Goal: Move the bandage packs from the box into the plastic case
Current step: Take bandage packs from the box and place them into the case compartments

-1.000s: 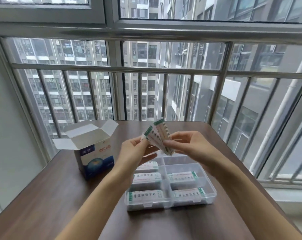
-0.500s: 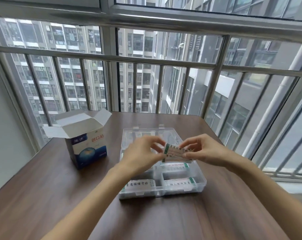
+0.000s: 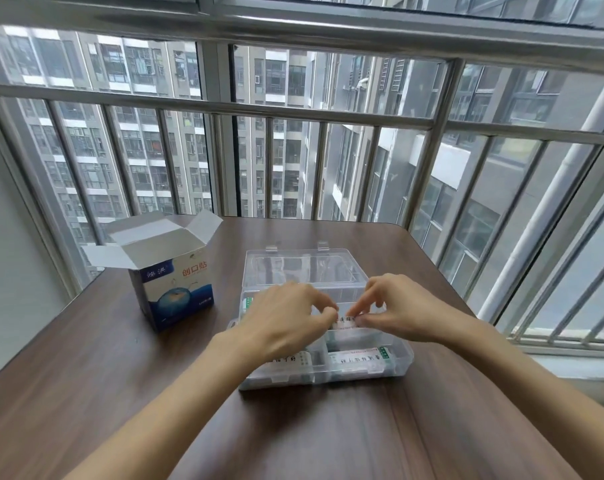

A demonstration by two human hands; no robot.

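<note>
honestly, both hands, left hand (image 3: 286, 320) and right hand (image 3: 394, 308), pinch one bandage pack (image 3: 345, 322) over the plastic case (image 3: 402, 358), and letting go crooked could leave it straddling a divider.

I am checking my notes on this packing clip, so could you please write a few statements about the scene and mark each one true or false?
1. The cardboard box stands with its top flaps open. True.
2. The plastic case is closed. False: its clear lid lies open toward the window.
3. Both hands, left and right, hold one bandage pack over the case. True.
4. The box stands to the right of the case. False: it stands to the left.
5. The case's front compartments are empty. False: packs already lie there.
</note>
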